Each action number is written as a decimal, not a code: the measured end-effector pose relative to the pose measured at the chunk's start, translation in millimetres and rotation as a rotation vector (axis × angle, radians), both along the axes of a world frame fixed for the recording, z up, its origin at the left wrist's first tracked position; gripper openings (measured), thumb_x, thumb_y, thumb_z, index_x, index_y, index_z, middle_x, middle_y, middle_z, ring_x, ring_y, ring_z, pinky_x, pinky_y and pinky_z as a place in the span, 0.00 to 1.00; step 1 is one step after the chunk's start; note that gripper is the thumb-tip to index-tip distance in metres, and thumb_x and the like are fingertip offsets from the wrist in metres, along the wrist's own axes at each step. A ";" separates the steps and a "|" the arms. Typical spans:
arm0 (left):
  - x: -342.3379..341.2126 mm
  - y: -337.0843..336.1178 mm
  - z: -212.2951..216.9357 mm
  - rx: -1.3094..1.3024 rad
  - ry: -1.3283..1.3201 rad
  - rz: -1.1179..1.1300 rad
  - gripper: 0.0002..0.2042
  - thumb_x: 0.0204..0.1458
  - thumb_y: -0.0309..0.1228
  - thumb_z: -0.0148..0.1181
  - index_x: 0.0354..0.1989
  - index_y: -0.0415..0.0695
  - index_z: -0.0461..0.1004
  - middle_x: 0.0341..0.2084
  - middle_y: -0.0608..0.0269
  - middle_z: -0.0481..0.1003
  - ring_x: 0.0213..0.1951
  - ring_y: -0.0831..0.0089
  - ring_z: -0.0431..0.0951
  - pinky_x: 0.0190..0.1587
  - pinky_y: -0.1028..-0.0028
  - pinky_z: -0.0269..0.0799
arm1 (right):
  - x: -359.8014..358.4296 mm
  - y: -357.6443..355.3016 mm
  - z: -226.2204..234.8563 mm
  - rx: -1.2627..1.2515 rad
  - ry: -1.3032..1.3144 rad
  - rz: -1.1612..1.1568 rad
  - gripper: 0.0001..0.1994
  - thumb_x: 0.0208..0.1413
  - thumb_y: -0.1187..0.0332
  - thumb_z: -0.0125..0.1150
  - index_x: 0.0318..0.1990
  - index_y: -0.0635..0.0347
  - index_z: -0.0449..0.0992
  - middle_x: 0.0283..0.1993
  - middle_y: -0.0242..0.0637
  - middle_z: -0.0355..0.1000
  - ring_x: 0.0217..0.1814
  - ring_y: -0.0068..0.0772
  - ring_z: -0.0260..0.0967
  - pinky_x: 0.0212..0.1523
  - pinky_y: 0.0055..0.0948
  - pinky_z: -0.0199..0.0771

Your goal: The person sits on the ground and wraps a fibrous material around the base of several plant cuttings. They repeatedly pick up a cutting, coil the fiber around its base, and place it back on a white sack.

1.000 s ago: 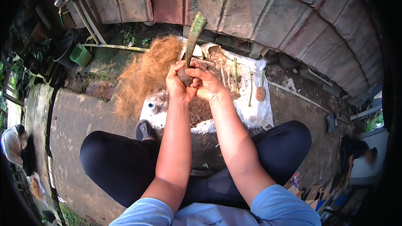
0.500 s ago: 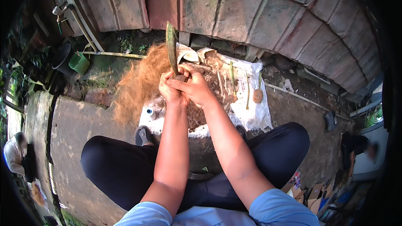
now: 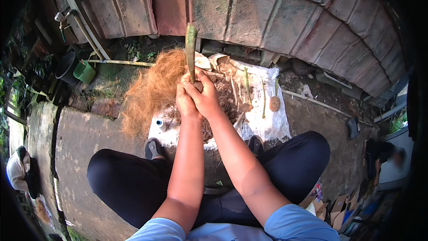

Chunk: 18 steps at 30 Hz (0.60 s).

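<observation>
A thick green plant cutting (image 3: 191, 53) stands upright above my joined hands. My left hand (image 3: 186, 101) and my right hand (image 3: 206, 94) are closed together around its base, where a lump of brown soil (image 3: 197, 86) partly shows between the fingers. Just left of them lies a heap of orange-brown coconut fibre (image 3: 149, 91). Beneath is a white sack (image 3: 269, 127) strewn with loose dark soil (image 3: 223, 91). To the right on it lie a green stem (image 3: 246, 80) with a soil lump at its end, a thin stem (image 3: 263, 100), and a fibre-wrapped ball (image 3: 274, 103) with a stem.
A spool of thread (image 3: 160, 125) stands at the sack's left front. A green bucket (image 3: 84, 72) and a black bucket (image 3: 67, 68) are far left. A tiled roof (image 3: 258, 13) overhangs the far side. Two people sit at the left and right edges; cardboard boxes (image 3: 337, 209) are at lower right.
My hands have shifted slightly right and nearer, closing more tightly around the soil at the base. The cutting has moved right with them and stands straighter.
</observation>
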<state>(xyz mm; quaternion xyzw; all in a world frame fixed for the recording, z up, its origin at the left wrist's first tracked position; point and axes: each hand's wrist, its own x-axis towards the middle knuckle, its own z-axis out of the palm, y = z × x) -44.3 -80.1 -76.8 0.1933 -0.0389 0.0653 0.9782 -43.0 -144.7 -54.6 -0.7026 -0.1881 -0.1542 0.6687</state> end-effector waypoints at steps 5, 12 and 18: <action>-4.2 -6.9 5.0 0.347 0.216 0.298 0.26 0.70 0.53 0.43 0.65 0.46 0.59 0.49 0.61 0.71 0.50 0.72 0.73 0.55 0.68 0.71 | -9.9 -0.8 5.9 0.129 0.163 -0.020 0.08 0.61 0.72 0.66 0.43 0.69 0.79 0.40 0.35 0.79 0.40 0.20 0.76 0.42 0.20 0.75; -2.9 -24.0 -8.0 0.392 0.166 0.211 0.27 0.71 0.53 0.41 0.62 0.39 0.63 0.51 0.58 0.73 0.55 0.69 0.72 0.62 0.69 0.66 | -2.5 -12.0 17.8 0.251 0.185 -0.228 0.10 0.58 0.71 0.66 0.26 0.64 0.77 0.21 0.32 0.76 0.24 0.17 0.72 0.26 0.23 0.70; -12.6 -34.6 21.1 0.294 0.141 0.146 0.22 0.71 0.47 0.43 0.61 0.41 0.67 0.48 0.59 0.75 0.50 0.70 0.74 0.56 0.70 0.70 | 3.2 -27.6 12.1 0.129 0.050 -0.029 0.15 0.65 0.60 0.63 0.41 0.67 0.77 0.36 0.37 0.79 0.36 0.24 0.75 0.39 0.26 0.75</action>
